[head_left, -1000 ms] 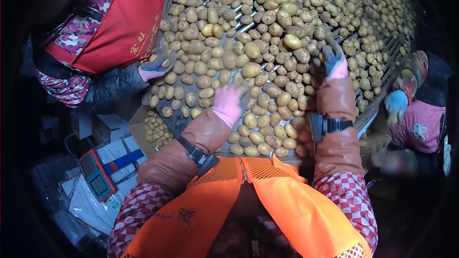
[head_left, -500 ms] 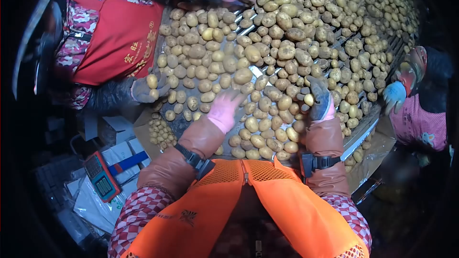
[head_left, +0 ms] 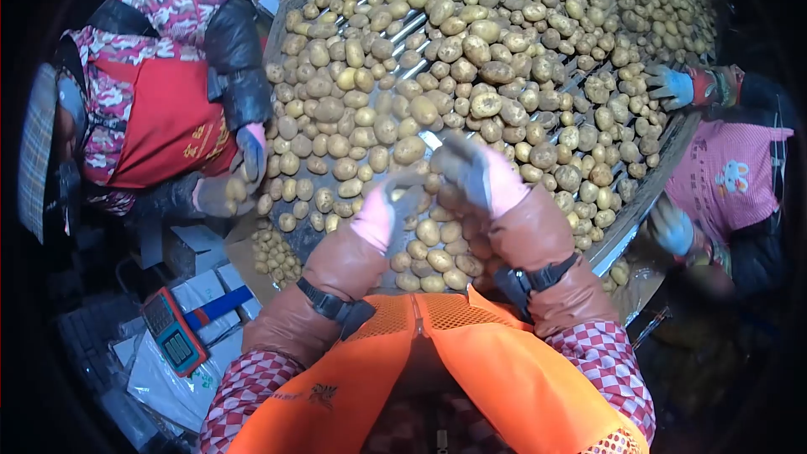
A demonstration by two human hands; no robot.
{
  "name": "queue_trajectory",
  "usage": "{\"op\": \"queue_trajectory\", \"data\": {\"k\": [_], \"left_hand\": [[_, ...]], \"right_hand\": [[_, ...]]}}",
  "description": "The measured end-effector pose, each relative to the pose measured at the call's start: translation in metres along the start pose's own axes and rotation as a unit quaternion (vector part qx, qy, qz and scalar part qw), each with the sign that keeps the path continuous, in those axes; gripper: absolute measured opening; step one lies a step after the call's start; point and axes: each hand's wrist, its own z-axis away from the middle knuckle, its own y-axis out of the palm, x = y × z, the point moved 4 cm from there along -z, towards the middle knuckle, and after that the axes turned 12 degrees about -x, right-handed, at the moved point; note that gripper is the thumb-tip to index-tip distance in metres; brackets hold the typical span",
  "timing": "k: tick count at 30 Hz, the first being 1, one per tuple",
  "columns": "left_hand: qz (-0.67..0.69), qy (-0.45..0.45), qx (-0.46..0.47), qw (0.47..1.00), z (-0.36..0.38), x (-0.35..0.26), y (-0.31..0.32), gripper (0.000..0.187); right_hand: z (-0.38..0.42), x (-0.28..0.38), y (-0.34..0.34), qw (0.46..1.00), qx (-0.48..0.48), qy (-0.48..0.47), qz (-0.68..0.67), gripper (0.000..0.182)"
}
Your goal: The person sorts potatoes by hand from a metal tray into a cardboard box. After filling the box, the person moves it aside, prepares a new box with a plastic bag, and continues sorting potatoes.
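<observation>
My left hand (head_left: 393, 206), in a pink and grey glove, hovers over the near part of the potatoes (head_left: 437, 261). Its fingers bend toward the right, apart from the thumb, and no potato shows in it. Close by on the right, my right hand (head_left: 471, 170) wears a similar glove and reaches left across the potatoes, palm side hidden. Motion smears its fingers, so whether it holds a potato cannot be made out. Between and around both hands lie many loose potatoes, some pale yellow, others darker with soil.
Metal bars (head_left: 412, 27) show beneath the potatoes. At left, a co-worker in a red apron (head_left: 168, 122) has both gloved hands close together; another in a pink checked apron (head_left: 723, 168) stands right. A scale (head_left: 174, 332) lies among packages at lower left; small potatoes (head_left: 276, 256) sit nearby.
My right hand has swung left, closer to my left hand, which has turned and curled. The left co-worker has drawn an arm back; the right co-worker's hand now reaches the potatoes' edge.
</observation>
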Motion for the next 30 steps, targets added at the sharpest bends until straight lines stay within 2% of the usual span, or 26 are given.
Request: {"op": "queue_trajectory", "data": {"k": [1, 2, 3, 4, 5, 6, 8, 9, 10, 12, 15, 18, 19, 22, 23, 24, 25, 26, 27, 28, 29, 30], "left_hand": [[-0.024, 0.019, -0.018, 0.999, -0.003, 0.008, -0.011, 0.028], [0.001, 0.000, -0.019, 1.000, 0.000, 0.009, -0.019, 0.028], [0.027, -0.024, -0.019, 0.999, 0.004, 0.011, -0.027, 0.028], [0.053, -0.048, -0.018, 0.997, 0.007, 0.014, -0.027, 0.029], [-0.013, 0.011, -0.057, 0.998, 0.012, 0.009, -0.024, 0.020], [-0.024, 0.038, -0.071, 0.996, 0.007, 0.017, -0.023, 0.021], [-0.048, 0.110, -0.097, 0.988, -0.007, 0.038, -0.032, 0.024], [-0.051, 0.040, -0.091, 0.994, -0.002, 0.033, -0.033, 0.029], [-0.039, 0.004, -0.090, 0.995, 0.004, 0.027, -0.027, 0.030], [-0.012, -0.065, -0.092, 0.994, 0.017, -0.004, -0.007, 0.034], [-0.082, -0.038, -0.105, 0.990, 0.002, 0.012, -0.022, 0.039], [-0.100, -0.029, -0.107, 0.989, -0.005, 0.032, -0.033, 0.036], [-0.099, -0.027, -0.109, 0.989, -0.005, 0.033, -0.033, 0.035], [-0.188, -0.048, -0.069, 0.979, -0.003, 0.039, -0.028, 0.029], [-0.173, -0.083, -0.073, 0.979, 0.001, 0.033, -0.022, 0.029], [-0.158, -0.118, -0.078, 0.977, 0.008, 0.019, -0.012, 0.028], [-0.142, -0.151, -0.084, 0.975, 0.012, 0.013, -0.005, 0.027], [-0.079, -0.143, -0.074, 0.984, 0.010, 0.021, -0.004, 0.027], [-0.016, -0.133, -0.062, 0.989, 0.008, 0.038, -0.007, 0.026], [0.048, -0.119, -0.050, 0.990, 0.005, 0.044, -0.009, 0.026], [-0.076, -0.109, -0.013, 0.991, 0.014, 0.024, -0.004, 0.026], [-0.071, -0.112, -0.021, 0.991, 0.013, 0.025, -0.006, 0.027]], "right_hand": [[-0.024, -0.021, -0.007, 0.991, -0.108, 0.040, 0.064, 0.045], [-0.040, -0.021, -0.024, 0.970, -0.192, -0.054, 0.137, 0.052], [-0.054, -0.021, -0.041, 0.923, -0.286, -0.132, 0.221, 0.059], [-0.071, -0.031, -0.048, 0.924, -0.279, -0.036, 0.257, 0.063], [-0.083, -0.040, -0.042, 0.928, -0.243, -0.016, 0.283, 0.068], [-0.091, -0.043, -0.036, 0.929, -0.203, 0.012, 0.310, 0.073], [-0.084, -0.030, -0.019, 0.895, -0.171, -0.046, 0.409, 0.066], [-0.072, -0.025, -0.012, 0.892, -0.169, -0.086, 0.409, 0.060], [-0.071, -0.049, 0.003, 0.882, -0.153, -0.138, 0.424, 0.051], [-0.043, -0.036, 0.009, 0.868, -0.022, -0.196, 0.456, 0.043], [-0.009, -0.038, -0.002, 0.895, -0.055, -0.221, 0.383, 0.040], [0.014, -0.036, -0.017, 0.930, -0.015, -0.198, 0.308, 0.041], [0.020, -0.031, -0.026, 0.929, -0.033, -0.231, 0.288, 0.033], [0.026, -0.053, -0.047, 0.962, -0.120, -0.195, 0.150, 0.022], [0.019, -0.056, -0.057, 0.962, -0.185, -0.132, 0.151, 0.015], [0.006, -0.063, -0.074, 0.957, -0.181, 0.213, -0.082, 0.016], [-0.013, -0.089, -0.092, 0.956, -0.259, 0.129, -0.049, 0.018], [-0.030, -0.090, -0.115, 0.953, -0.288, 0.031, 0.091, 0.023], [-0.046, -0.091, -0.136, 0.910, -0.334, -0.054, 0.239, 0.028], [-0.063, -0.089, -0.152, 0.891, -0.331, -0.012, 0.310, 0.039], [-0.087, -0.105, -0.161, 0.881, -0.284, 0.071, 0.373, 0.041], [-0.101, -0.099, -0.165, 0.883, -0.245, 0.103, 0.386, 0.039]]}}
